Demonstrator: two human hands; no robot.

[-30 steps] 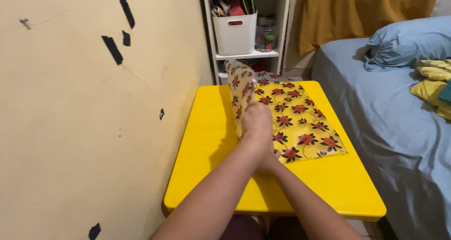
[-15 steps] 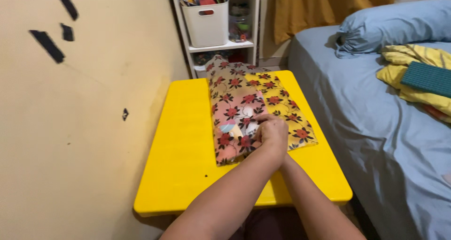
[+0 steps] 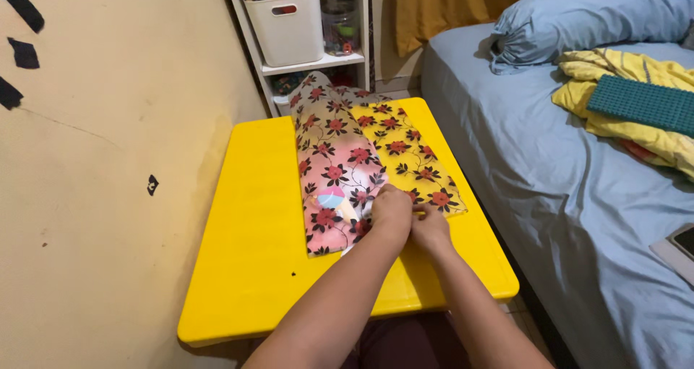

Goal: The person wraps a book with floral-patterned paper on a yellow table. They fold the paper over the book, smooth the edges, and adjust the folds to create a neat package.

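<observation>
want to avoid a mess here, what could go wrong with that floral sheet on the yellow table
1. The floral sheet overhangs the far edge of the yellow table, so it might slide off.
2. Both hands, left and right, pinch only the near edge; the thin film may crease or tear.
3. The folded flap may spring open.

Both bare forearms stretched forward from the lower edge, converging toward the middle. Left hand (image 3: 391, 208) knuckles up, fingers curled down and pinched at the tips. Right hand (image 3: 430, 226) just beside it, touching, slightly nearer the body, fingers bent under likewise. Wrists straight, left forearm lying above the right.
</observation>
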